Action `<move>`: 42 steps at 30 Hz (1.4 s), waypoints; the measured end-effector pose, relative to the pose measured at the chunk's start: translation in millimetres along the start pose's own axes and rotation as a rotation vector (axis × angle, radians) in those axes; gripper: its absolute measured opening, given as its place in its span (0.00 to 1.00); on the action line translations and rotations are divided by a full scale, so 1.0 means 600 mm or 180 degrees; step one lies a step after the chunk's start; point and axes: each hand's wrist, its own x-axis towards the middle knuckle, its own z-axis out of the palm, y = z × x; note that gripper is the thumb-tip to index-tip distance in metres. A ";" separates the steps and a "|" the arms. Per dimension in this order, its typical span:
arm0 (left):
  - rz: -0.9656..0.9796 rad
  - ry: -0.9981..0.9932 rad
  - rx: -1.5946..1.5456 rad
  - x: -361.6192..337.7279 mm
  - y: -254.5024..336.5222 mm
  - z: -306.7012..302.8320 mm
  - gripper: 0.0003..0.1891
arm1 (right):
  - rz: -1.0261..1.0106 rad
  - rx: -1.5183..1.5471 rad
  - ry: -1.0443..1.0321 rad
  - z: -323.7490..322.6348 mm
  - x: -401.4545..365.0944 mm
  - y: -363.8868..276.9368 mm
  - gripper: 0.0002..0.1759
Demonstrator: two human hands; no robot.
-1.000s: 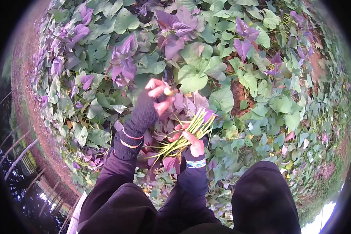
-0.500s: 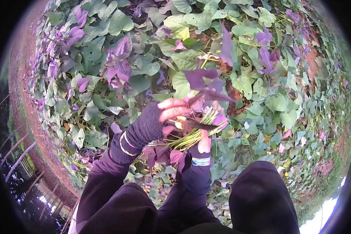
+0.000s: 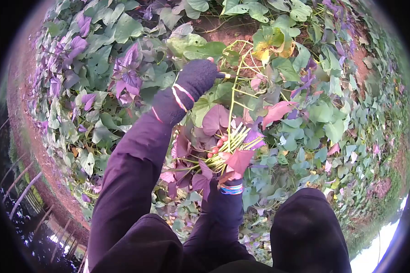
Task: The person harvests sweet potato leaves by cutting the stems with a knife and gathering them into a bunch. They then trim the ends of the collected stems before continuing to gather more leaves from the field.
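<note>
In my right hand [image 3: 222, 150] is a bunch of cut sweet potato vines [image 3: 241, 140], the fingers wrapped round its pale green stem ends. Purple-pink leaves [image 3: 200, 175] hang from the bunch and partly cover this hand. My left hand [image 3: 200, 75], in a dark sleeve, is reached out ahead over the plants, closed round a knife [image 3: 223, 75]. Only a short dark piece of it with a pale end shows past the fist; the blade cannot be made out. A long yellow-green vine [image 3: 234, 95] runs from the bunch up past the knife.
Sweet potato leaves [image 3: 323, 113], green and purple, cover the ground all round. Reddish bare soil [image 3: 223, 34] shows ahead. My bent knees [image 3: 310, 227] frame the bunch below. At the left lie a soil strip [image 3: 27, 113] and thin poles [image 3: 25, 193].
My left hand has moved up and away from the bunch, taking the knife along. The long vine now stretches above the bunch, and leaves ahead have shifted, baring soil. The right hand keeps the bunch.
</note>
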 end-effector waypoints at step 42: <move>-0.2324 0.1349 -0.2608 -0.005 -0.239 0.026 0.23 | 0.0199 -0.1293 0.0384 0.081 -0.012 0.053 0.11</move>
